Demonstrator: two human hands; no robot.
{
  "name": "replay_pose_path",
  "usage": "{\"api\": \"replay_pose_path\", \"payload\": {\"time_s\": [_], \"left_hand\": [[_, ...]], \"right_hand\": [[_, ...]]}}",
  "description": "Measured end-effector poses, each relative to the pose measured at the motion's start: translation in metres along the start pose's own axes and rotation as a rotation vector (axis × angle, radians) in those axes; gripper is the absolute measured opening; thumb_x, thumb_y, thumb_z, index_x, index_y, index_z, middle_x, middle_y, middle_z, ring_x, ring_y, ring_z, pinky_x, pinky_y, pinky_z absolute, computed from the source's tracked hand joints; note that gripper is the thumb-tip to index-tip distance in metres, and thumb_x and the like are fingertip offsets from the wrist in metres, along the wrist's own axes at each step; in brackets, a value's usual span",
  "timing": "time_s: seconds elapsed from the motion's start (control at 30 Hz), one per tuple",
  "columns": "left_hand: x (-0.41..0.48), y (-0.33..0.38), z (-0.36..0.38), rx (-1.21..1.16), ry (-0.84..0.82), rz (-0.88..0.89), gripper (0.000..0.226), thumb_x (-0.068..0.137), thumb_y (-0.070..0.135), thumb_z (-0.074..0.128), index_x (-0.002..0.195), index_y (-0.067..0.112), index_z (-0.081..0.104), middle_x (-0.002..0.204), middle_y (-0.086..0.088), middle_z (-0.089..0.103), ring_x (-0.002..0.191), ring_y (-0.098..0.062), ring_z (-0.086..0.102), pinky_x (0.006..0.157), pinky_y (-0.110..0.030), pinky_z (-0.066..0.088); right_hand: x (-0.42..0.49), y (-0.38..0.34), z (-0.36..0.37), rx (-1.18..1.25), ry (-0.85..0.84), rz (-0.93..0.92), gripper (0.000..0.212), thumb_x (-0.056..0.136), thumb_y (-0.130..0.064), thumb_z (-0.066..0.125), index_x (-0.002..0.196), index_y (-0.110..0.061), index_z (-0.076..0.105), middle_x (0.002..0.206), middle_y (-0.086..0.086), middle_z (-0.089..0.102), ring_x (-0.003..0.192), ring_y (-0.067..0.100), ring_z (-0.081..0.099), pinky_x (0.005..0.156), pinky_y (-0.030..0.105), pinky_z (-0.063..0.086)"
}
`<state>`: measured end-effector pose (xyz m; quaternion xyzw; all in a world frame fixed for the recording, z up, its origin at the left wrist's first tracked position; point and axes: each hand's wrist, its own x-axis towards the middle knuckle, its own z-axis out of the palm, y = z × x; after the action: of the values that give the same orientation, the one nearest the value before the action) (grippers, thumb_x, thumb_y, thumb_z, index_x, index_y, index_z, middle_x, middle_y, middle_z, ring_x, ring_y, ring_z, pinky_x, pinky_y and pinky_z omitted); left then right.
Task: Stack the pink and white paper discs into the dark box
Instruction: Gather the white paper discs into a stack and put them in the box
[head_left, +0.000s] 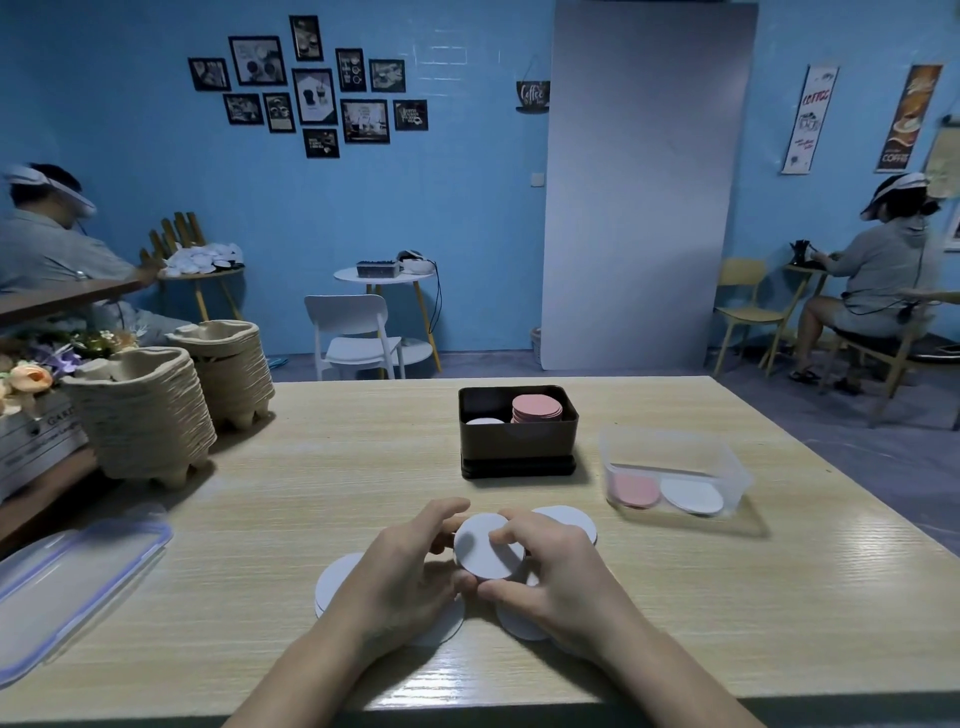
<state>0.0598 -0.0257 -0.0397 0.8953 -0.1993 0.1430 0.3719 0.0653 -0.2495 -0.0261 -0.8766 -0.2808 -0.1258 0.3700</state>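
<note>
Hands: from my remote seat I saw the left hand (410, 566) and the right hand (558, 577) both curled narrowly round the rim of one small white stack (485, 553), just above the table (779, 597).
Dark box (517, 441): it stood beyond the hands, well apart from them. Inside it a pink pile (536, 408) filled the right half and a lower white pile (484, 421) sat in the left.
Loose discs (335, 582): several white ones lay flat beside and partly under both hands.
Clear tub (675, 457): it sat right of the box, with one pink disc (634, 491) and one white disc (693, 496) on its bottom.
Slip risk: I judged the hold rested on the edges only, so thin paper could fan out or shed its lowest disc on the lift.
Sweep risk: the wrists lay over loose discs, and raising them carelessly could drag those towards the near table edge.
Placement risk: the white pile sat low beside the taller pink one. A stack released from too high could tilt against the wall or spill onto the pink.
Leftover risk: I thought the tub's two discs were easy to overlook.
</note>
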Motion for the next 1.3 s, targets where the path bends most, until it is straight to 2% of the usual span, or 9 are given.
{"api": "replay_pose_path", "payload": {"time_s": [0.13, 0.3, 0.43, 0.53, 0.77, 0.9, 1.1, 1.17, 1.3], "left_hand": [[0.000, 0.003, -0.002, -0.032, -0.015, 0.012, 0.064, 0.080, 0.034, 0.070, 0.135, 0.048, 0.041, 0.117, 0.021, 0.071, 0.106, -0.010, 0.066, 0.092, -0.027, 0.055], [0.003, -0.001, -0.005, -0.033, -0.002, -0.020, 0.062, 0.081, 0.035, 0.070, 0.133, 0.053, 0.040, 0.115, 0.021, 0.070, 0.106, -0.004, 0.063, 0.090, -0.028, 0.057], [0.010, -0.005, -0.009, -0.015, -0.044, -0.032, 0.067, 0.081, 0.032, 0.076, 0.136, 0.048, 0.042, 0.114, 0.031, 0.067, 0.108, 0.003, 0.061, 0.089, -0.024, 0.057], [0.018, -0.005, -0.012, -0.012, -0.045, -0.033, 0.069, 0.082, 0.023, 0.083, 0.139, 0.036, 0.047, 0.109, 0.037, 0.063, 0.106, 0.008, 0.056, 0.083, -0.011, 0.050], [0.055, -0.002, -0.021, -0.050, -0.015, 0.064, 0.064, 0.075, 0.050, 0.079, 0.129, 0.053, 0.044, 0.113, 0.027, 0.070, 0.098, -0.003, 0.066, 0.084, -0.016, 0.049], [0.083, -0.001, -0.031, -0.027, 0.033, 0.088, 0.064, 0.080, 0.036, 0.087, 0.132, 0.040, 0.049, 0.115, 0.018, 0.072, 0.100, -0.002, 0.067, 0.086, -0.019, 0.052], [0.125, -0.020, -0.047, 0.088, 0.121, 0.072, 0.032, 0.097, 0.038, 0.065, 0.127, 0.030, 0.058, 0.121, 0.020, 0.064, 0.109, 0.006, 0.061, 0.091, -0.021, 0.049], [0.131, -0.031, -0.046, 0.134, 0.129, 0.050, 0.030, 0.100, 0.039, 0.060, 0.127, 0.028, 0.061, 0.122, 0.019, 0.064, 0.112, 0.003, 0.059, 0.095, -0.025, 0.049], [0.137, -0.043, -0.038, 0.132, 0.126, 0.044, 0.034, 0.098, 0.044, 0.049, 0.126, 0.031, 0.063, 0.123, 0.024, 0.063, 0.117, 0.002, 0.056, 0.101, -0.027, 0.047]], "right_hand": [[0.010, -0.002, -0.007, -0.103, -0.063, 0.009, 0.042, 0.075, -0.061, 0.074, 0.096, -0.029, 0.057, 0.092, -0.015, 0.060, 0.084, 0.008, 0.053, 0.070, 0.023, 0.044], [0.033, -0.008, -0.020, -0.255, -0.162, -0.027, 0.044, 0.074, -0.062, 0.073, 0.099, -0.030, 0.057, 0.090, -0.015, 0.057, 0.085, 0.005, 0.050, 0.073, 0.028, 0.045], [0.040, -0.001, -0.022, -0.231, -0.216, -0.065, 0.044, 0.071, -0.059, 0.076, 0.101, -0.032, 0.058, 0.086, -0.017, 0.054, 0.084, 0.006, 0.050, 0.069, 0.024, 0.041], [0.045, 0.008, -0.020, -0.168, -0.162, -0.108, 0.041, 0.068, -0.056, 0.077, 0.095, -0.031, 0.058, 0.085, -0.016, 0.054, 0.084, 0.005, 0.048, 0.068, 0.022, 0.039], [0.069, 0.018, -0.034, -0.059, -0.061, -0.147, 0.038, 0.066, -0.048, 0.081, 0.091, -0.028, 0.062, 0.094, -0.010, 0.064, 0.092, 0.011, 0.058, 0.079, 0.033, 0.049], [0.096, 0.016, -0.054, -0.003, -0.014, -0.116, 0.035, 0.066, -0.043, 0.083, 0.089, -0.025, 0.065, 0.083, -0.008, 0.064, 0.078, 0.010, 0.058, 0.071, 0.035, 0.050], [0.151, 0.025, -0.081, -0.062, 0.051, 0.037, 0.034, 0.067, -0.044, 0.082, 0.086, -0.026, 0.060, 0.078, -0.009, 0.061, 0.074, 0.011, 0.055, 0.066, 0.033, 0.047], [0.168, 0.032, -0.084, -0.099, 0.031, 0.098, 0.033, 0.069, -0.041, 0.084, 0.087, -0.027, 0.060, 0.073, -0.014, 0.055, 0.069, 0.004, 0.050, 0.059, 0.025, 0.038], [0.196, 0.042, -0.076, -0.154, -0.040, 0.147, 0.033, 0.068, -0.044, 0.082, 0.090, -0.032, 0.061, 0.075, -0.015, 0.055, 0.071, 0.003, 0.053, 0.060, 0.027, 0.039]]}}
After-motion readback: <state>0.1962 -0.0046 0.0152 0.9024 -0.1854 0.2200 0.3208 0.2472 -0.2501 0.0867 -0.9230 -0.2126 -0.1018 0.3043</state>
